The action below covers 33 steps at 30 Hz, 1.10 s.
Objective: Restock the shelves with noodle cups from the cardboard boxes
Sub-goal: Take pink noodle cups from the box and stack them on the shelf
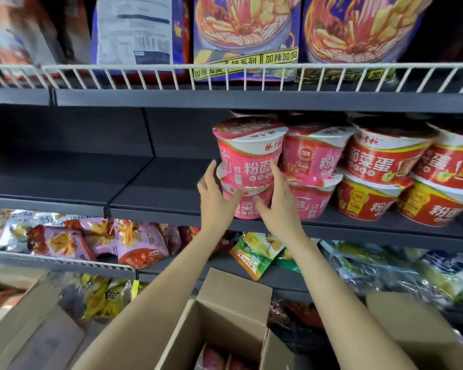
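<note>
Our left hand (pixel 216 194) and right hand (pixel 274 202) cup a stack of two pink noodle cups (pixel 247 166) on the middle shelf (pixel 158 206), fingers wrapped round its sides, likely steadying it beside three more two-high stacks. An open cardboard box (pixel 225 324) sits below.

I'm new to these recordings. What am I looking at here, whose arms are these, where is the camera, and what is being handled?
There is no machine. A person wears a camera on the head, so you look forward and down along their bare arms. The left hand and right hand hold a stack of two pink noodle cups from either side, standing on the dark middle shelf. More pink and red cups stand to its right. An open cardboard box sits below; snack bags fill the other shelves.
</note>
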Motion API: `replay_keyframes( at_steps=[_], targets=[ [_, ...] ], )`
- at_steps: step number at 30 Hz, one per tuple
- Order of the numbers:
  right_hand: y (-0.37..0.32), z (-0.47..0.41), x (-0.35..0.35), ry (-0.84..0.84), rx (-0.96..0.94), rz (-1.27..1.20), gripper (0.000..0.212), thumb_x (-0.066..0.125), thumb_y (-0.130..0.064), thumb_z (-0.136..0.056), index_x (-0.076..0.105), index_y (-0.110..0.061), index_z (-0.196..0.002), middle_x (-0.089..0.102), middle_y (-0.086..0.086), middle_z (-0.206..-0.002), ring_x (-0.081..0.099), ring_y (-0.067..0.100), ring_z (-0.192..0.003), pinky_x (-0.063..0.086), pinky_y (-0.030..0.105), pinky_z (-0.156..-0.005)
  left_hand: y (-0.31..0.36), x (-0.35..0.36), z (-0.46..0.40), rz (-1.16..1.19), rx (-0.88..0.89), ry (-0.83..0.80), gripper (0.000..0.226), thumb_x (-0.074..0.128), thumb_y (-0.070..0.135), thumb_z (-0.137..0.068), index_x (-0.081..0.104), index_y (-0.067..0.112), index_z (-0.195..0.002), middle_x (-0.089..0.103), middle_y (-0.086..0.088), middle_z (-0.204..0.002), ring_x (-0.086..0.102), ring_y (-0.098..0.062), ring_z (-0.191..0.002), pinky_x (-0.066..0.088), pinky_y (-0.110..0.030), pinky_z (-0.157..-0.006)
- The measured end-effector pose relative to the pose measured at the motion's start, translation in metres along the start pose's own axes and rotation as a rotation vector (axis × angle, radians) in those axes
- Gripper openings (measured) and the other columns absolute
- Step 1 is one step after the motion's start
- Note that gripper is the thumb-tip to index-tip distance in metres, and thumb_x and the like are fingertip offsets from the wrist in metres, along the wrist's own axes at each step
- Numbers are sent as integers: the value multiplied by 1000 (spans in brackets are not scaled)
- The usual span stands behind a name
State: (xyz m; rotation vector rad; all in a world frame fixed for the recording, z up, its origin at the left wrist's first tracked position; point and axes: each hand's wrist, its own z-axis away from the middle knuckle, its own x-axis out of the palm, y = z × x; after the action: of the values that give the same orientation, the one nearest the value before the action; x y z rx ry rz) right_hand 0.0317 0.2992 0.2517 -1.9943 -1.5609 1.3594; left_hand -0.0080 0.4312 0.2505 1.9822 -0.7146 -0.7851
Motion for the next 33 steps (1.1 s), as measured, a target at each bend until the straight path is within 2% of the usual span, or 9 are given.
replay_keyframes(
  at_steps=[4,7,9,14,16,19,22,28,33],
  targets=[
    [4,-2,4,-35,-22,22,84,58,-10,-92,2,-27,-152,27,3,-153,42,16,-130,44,29,-98,-8,10,5,41,-215,-95,57,60,38,-88,35,40,-140,44,5,-134,56,-10,-108,44,-37,-97],
    [6,-15,4,-111,-17,89,84,55,-12,-93,-2,-29,-152,24,3,-154,52,17,-116,50,28,-87,-9,12,-4,231,-240,-149,64,61,31,-81,37,40,-139,50,14,-132,53,-7,-115,43,-31,-98],
    [5,-19,7,-146,-4,146,82,55,-14,-92,1,-27,-152,22,5,-155,47,21,-124,48,39,-96,-14,10,-9,279,-257,-211,77,60,29,-75,31,35,-146,49,16,-135,49,-6,-122,41,-28,-102],
    [5,31,28,130,-112,216,43,54,-9,-88,51,-12,-131,55,6,-127,51,24,-116,44,32,-90,-29,-9,9,164,-197,-244,54,56,6,-91,39,18,-141,51,13,-124,54,0,-105,46,-21,-95],
    [12,71,45,92,-98,145,36,52,-9,-87,57,-12,-123,61,3,-117,55,22,-110,41,27,-89,-51,-27,46,23,-150,-177,40,53,4,-92,52,14,-131,58,7,-125,55,-4,-108,46,-24,-98],
    [32,137,76,-110,-25,103,32,53,-8,-86,61,-14,-116,64,1,-112,58,21,-107,42,27,-90,-107,-69,131,-159,-187,-85,28,55,17,-90,64,18,-116,68,9,-111,61,-3,-100,48,-24,-89],
    [55,192,113,-448,52,127,31,57,-9,-87,61,-15,-117,64,0,-114,55,22,-109,40,29,-93,-165,-111,209,-390,-410,-69,23,62,19,-86,67,22,-109,68,12,-107,62,-10,-99,47,-29,-87],
    [96,275,207,-995,167,310,46,62,-30,-87,50,-25,-131,52,-2,-131,44,23,-121,34,35,-102,-253,-145,274,-757,-602,-351,56,68,41,-84,55,16,-132,57,-7,-132,55,-30,-116,41,-41,-94],
    [125,328,283,-1276,257,434,67,60,-30,-88,30,-17,-147,41,13,-144,37,34,-133,33,41,-109,-297,-146,295,-753,-522,-427,45,62,37,-87,59,18,-128,63,-9,-123,62,-35,-102,46,-42,-90]
  ],
)
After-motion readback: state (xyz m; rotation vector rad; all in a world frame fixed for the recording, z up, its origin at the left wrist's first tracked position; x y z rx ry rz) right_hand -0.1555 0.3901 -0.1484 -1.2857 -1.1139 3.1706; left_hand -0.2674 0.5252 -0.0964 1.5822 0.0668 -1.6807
